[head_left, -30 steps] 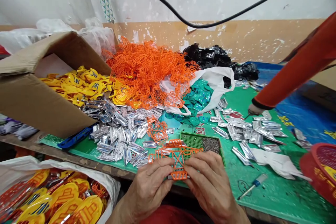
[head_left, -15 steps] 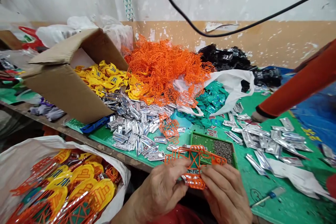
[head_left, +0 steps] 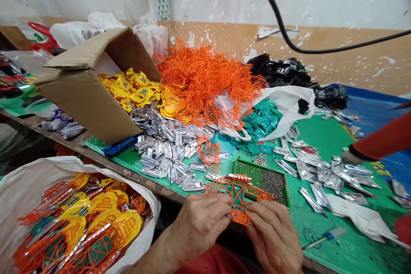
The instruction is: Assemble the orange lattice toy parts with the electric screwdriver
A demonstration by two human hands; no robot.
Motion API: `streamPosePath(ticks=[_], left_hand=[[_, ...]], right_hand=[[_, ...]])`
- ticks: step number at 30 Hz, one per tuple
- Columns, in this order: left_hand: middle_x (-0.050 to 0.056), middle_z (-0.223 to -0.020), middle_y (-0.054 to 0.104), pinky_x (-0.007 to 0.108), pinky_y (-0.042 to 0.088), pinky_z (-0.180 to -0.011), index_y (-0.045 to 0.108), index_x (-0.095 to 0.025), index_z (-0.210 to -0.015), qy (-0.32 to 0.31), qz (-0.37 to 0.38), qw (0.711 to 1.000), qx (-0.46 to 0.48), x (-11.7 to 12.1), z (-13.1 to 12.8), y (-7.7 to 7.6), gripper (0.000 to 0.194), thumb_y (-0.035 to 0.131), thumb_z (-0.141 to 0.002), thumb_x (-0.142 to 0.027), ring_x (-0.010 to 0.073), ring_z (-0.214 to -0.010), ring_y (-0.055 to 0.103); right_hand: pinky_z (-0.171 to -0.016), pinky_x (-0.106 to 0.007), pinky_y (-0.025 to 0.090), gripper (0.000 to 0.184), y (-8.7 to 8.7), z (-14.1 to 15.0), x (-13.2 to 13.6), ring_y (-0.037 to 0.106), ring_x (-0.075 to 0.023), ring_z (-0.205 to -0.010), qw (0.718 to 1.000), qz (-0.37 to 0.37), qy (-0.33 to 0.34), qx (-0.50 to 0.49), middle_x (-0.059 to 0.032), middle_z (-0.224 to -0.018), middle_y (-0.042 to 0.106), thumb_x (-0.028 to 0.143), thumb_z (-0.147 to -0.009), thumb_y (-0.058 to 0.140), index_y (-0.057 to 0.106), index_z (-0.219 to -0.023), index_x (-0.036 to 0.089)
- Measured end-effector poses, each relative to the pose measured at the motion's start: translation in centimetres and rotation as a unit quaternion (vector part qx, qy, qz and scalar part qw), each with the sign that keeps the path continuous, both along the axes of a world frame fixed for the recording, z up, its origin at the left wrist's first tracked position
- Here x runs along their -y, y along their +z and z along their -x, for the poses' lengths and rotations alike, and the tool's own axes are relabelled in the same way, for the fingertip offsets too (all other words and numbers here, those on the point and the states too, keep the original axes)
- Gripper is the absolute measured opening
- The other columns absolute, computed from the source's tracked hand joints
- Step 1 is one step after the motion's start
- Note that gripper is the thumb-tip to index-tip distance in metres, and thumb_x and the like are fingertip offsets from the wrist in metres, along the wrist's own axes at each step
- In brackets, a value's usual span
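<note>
Just beyond the grip, a green perforated tray [head_left: 260, 166]; left hand [head_left: 201, 227] and right hand [head_left: 272, 235] both hold an orange plastic lattice [head_left: 240, 218]; narrow grip, fingers closed on it.

This view comes from a camera worn on the person's head, and it looks forward and down across the green-covered wooden bench [head_left: 324, 130] toward the tan painted wall [head_left: 353, 60]. The left hand [head_left: 201, 224] and the right hand [head_left: 272, 235] are very near to the camera, at the bottom edge of the picture, while the wall stands farther away, in the upper part.
</note>
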State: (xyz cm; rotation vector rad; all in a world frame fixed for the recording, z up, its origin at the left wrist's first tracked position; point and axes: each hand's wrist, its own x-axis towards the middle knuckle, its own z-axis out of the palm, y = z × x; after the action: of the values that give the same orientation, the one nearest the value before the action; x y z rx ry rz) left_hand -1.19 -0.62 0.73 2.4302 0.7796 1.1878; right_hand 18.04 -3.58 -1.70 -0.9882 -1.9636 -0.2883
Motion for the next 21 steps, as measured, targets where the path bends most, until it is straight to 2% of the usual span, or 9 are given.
streamPosePath(ticks=[4,8,11,14,17,21], left_hand=[[0.004,-0.082,0.074,0.020,0.056,-0.064,0.064,-0.017,-0.085,0.027,0.055,0.997,-0.054,0.5,0.6,1.0,0.023,0.045,-0.087,-0.004,0.0130,-0.068,0.069],[0.005,-0.083,0.071,0.026,0.053,-0.063,0.062,-0.019,-0.076,0.059,0.022,0.992,-0.111,1.3,1.8,2.8,0.024,0.046,-0.086,-0.004,0.0156,-0.069,0.064],[0.004,-0.077,0.066,0.028,0.048,-0.065,0.057,-0.020,-0.066,0.032,0.049,0.989,-0.136,1.5,2.5,3.7,0.024,0.050,-0.084,-0.006,0.0175,-0.074,0.058],[-0.001,-0.069,0.060,0.025,0.042,-0.062,0.054,-0.019,-0.067,-0.003,0.176,0.973,-0.146,1.2,2.8,3.8,0.019,0.054,-0.083,-0.009,0.0150,-0.070,0.054],[-0.003,-0.073,0.060,0.023,0.037,-0.060,0.057,-0.019,-0.077,-0.016,0.351,0.923,-0.156,0.5,2.4,3.7,0.009,0.054,-0.083,-0.014,0.0128,-0.067,0.052],[-0.004,-0.069,0.048,0.023,0.032,-0.060,0.052,-0.018,-0.066,-0.082,0.473,0.868,-0.126,-0.2,1.6,3.7,0.017,0.049,-0.083,-0.022,0.0119,-0.067,0.043]], right_hand=[[-0.066,-0.032,0.043,0.009,1.3,0.7,-0.4,0.065,-0.0171,-0.074,0.999,0.024,0.032,-0.005,-0.0042,-0.077,0.073,0.011,-0.089,0.056,0.063,-0.088,0.016],[-0.063,-0.031,0.037,0.010,2.2,1.7,-0.3,0.060,-0.0155,-0.071,0.993,0.076,0.084,-0.031,-0.0034,-0.076,0.070,0.012,-0.091,0.054,0.060,-0.084,0.015],[-0.062,-0.031,0.035,0.015,2.3,2.1,-0.1,0.055,-0.0141,-0.067,0.983,0.132,0.123,-0.042,-0.0010,-0.073,0.067,0.020,-0.094,0.052,0.057,-0.081,0.018],[-0.064,-0.031,0.037,0.018,2.4,2.1,-0.2,0.054,-0.0140,-0.069,0.969,0.188,0.151,-0.043,-0.0006,-0.074,0.065,0.024,-0.097,0.047,0.056,-0.083,0.018],[-0.064,-0.028,0.040,0.022,2.8,1.7,-0.5,0.054,-0.0139,-0.071,0.946,0.277,0.164,-0.045,-0.0002,-0.075,0.063,0.030,-0.098,0.045,0.056,-0.083,0.019],[-0.063,-0.024,0.044,0.030,3.5,1.2,-1.2,0.054,-0.0118,-0.068,0.922,0.345,0.172,-0.046,0.0009,-0.073,0.061,0.037,-0.098,0.042,0.056,-0.078,0.019]])
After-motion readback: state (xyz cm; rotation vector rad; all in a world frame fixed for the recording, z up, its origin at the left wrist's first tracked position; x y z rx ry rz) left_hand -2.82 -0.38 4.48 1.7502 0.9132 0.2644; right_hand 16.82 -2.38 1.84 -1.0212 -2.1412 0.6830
